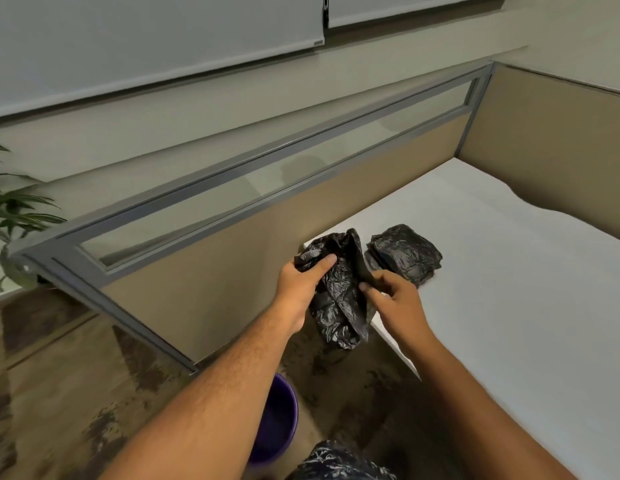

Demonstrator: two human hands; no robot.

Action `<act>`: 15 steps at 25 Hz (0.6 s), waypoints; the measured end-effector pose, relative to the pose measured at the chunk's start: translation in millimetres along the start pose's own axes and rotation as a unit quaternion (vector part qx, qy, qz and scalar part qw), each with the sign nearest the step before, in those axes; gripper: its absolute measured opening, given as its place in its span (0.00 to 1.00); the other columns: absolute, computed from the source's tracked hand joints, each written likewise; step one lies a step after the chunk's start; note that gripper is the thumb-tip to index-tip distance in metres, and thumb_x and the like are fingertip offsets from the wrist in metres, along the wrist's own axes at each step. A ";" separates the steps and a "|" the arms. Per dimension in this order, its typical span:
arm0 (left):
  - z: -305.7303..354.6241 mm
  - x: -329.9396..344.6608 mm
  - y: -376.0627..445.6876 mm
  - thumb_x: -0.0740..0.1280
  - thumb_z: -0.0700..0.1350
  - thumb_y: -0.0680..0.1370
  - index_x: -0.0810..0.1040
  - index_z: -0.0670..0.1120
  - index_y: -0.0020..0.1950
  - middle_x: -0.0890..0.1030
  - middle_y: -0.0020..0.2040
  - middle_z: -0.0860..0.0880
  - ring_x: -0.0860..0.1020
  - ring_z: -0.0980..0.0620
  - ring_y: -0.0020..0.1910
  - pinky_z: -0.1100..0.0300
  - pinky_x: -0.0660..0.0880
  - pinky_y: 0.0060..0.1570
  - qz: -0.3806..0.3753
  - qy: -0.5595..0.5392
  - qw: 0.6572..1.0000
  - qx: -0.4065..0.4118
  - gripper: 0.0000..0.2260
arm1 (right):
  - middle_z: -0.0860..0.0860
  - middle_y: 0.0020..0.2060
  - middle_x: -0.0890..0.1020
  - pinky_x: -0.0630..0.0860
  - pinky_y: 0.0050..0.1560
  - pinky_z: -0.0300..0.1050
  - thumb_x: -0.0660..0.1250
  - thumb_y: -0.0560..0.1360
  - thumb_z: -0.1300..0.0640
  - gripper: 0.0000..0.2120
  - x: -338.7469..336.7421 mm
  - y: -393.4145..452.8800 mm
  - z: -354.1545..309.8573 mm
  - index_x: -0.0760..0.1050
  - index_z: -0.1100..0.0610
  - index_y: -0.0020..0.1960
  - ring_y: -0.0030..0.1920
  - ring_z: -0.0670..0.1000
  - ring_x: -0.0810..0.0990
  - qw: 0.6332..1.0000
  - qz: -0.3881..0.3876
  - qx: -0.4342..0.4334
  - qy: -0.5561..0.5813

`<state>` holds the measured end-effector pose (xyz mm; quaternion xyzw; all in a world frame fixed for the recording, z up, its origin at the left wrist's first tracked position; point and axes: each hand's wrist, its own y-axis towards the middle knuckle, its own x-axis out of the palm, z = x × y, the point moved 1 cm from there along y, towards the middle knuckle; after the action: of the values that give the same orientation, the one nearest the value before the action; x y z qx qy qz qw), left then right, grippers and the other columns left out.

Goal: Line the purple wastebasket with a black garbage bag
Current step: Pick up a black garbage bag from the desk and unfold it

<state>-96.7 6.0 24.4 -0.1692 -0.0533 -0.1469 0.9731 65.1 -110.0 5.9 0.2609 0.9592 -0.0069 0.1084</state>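
A crumpled black garbage bag [339, 296] hangs in the air over the desk's left corner, held by both hands. My left hand [301, 285] grips its upper left part, thumb on top. My right hand [396, 299] pinches its right edge between thumb and fingers. The purple wastebasket [279, 417] stands on the floor below, its left side hidden behind my left forearm. Its inside looks bare.
A folded stack of black bags [403, 254] lies on the white desk [509, 289] near its left corner. Beige cubicle partitions [232, 244] with a glass strip enclose the desk. A potted plant [14, 209] stands far left. Patterned carpet [59, 393] covers the floor.
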 end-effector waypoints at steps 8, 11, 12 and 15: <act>-5.9 -85.5 -7.9 0.76 0.62 0.75 0.85 0.52 0.54 0.91 0.47 0.50 0.89 0.49 0.46 0.57 0.84 0.41 0.025 0.039 0.996 -0.075 0.16 | 0.57 0.48 0.91 0.85 0.39 0.45 0.66 0.82 0.61 0.13 42.2 -43.9 -12.7 0.90 0.52 0.48 0.45 0.52 0.90 0.938 0.145 0.154 0.275; -17.5 -100.6 -16.9 0.72 0.52 0.81 0.82 0.52 0.60 0.88 0.55 0.48 0.87 0.50 0.50 0.56 0.84 0.45 0.011 0.076 0.994 -0.080 0.10 | 0.58 0.49 0.90 0.87 0.44 0.50 0.66 0.81 0.60 0.11 51.3 -60.2 -18.9 0.88 0.58 0.52 0.47 0.56 0.90 0.906 0.179 0.172 0.344; -20.1 -104.0 -20.9 0.71 0.49 0.82 0.80 0.50 0.64 0.86 0.60 0.47 0.85 0.49 0.57 0.53 0.83 0.54 0.014 0.094 0.994 -0.059 0.11 | 0.59 0.50 0.90 0.87 0.45 0.52 0.66 0.80 0.60 0.11 52.5 -66.1 -19.3 0.87 0.59 0.53 0.47 0.57 0.90 0.897 0.189 0.179 0.357; -21.9 -105.0 -34.6 0.66 0.44 0.84 0.78 0.49 0.67 0.81 0.64 0.48 0.79 0.48 0.64 0.50 0.77 0.65 0.017 0.124 0.991 0.038 0.11 | 0.60 0.46 0.90 0.86 0.43 0.52 0.68 0.77 0.58 0.10 55.0 -81.6 -15.2 0.89 0.57 0.45 0.43 0.57 0.90 0.884 0.210 0.212 0.360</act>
<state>-206.0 -4.6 -1.4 -0.1136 0.0652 -0.1482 0.9803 -25.2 -152.0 5.5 0.4577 0.8305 -0.0932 -0.3034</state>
